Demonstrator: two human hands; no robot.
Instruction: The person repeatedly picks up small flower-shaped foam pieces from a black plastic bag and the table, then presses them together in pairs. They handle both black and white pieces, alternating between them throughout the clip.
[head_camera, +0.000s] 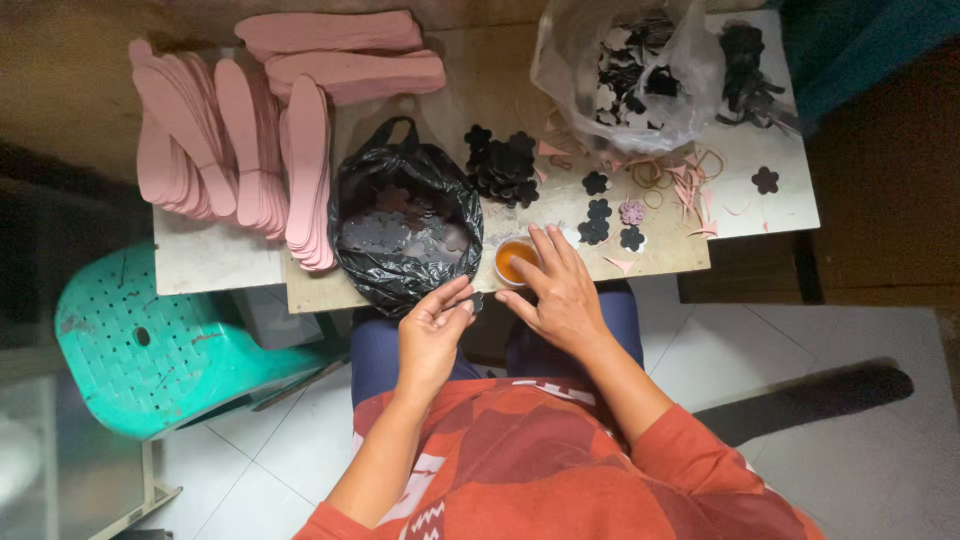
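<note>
A small dark flower-shaped cutout (476, 301) sits pinched between the thumb and fingertips of the left hand (432, 328), held just off the near edge of the counter (230, 262), above the person's lap; it is small and partly hidden by the fingers, so its exact shape is hard to make out. The right hand (562, 296) is spread, fingers loosely fanned, its fingertips resting at the rim of a little cup of orange glue (516, 260) that stands at the counter's front edge. It looks like the gluing step is in hand: done well, that means taking only a thin dab on one fingertip, keeping the pinch at the cutout's edge so the face stays free, and steadying the cup so it does not tip off the edge. Just left of the cup a black plastic bag (405, 225) lies open with more dark cutouts inside. Behind it is a loose heap of black flowers (500, 165), a few laid singly, and one pink flower (632, 211). Farther back stand stacks of pink insoles (250, 140) and a clear bag of black pieces (630, 70). A green plastic stool (150, 350) stands on the floor to the left.
</note>
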